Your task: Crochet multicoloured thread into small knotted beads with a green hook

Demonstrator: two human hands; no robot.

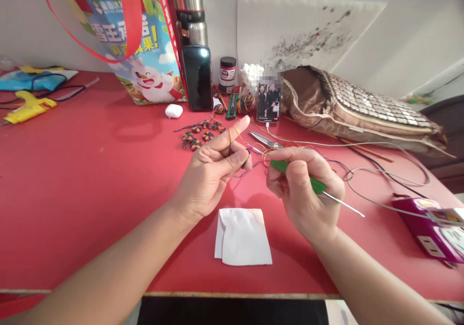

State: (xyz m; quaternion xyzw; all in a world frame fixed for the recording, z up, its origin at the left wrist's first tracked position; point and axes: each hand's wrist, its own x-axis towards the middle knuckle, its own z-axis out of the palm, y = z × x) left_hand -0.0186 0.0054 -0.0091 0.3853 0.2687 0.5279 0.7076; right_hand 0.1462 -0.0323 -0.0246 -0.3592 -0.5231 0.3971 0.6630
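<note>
My left hand (213,170) pinches a small piece of multicoloured crochet work (248,157) between thumb and fingers. Yellow-orange yarn (235,131) runs over its raised index finger. In my right hand (308,190) is a crochet hook with a green handle (279,166); its thin metal tip meets the piece at the left fingertips, and a second metal end sticks out behind the hand. Behind the left hand, several small crocheted flowers (195,144) in dark mixed colours lie on the red table (108,180). Scissors (266,140) lie partly hidden behind the hands.
A folded white paper (244,238) lies in front of me. At the back stand a dark phone (197,78), a lit phone (268,100), yarn balls (246,104), a jar (227,74) and a bag (152,74). A glue gun (29,107) is left; cables and a purple power strip (424,228) are right.
</note>
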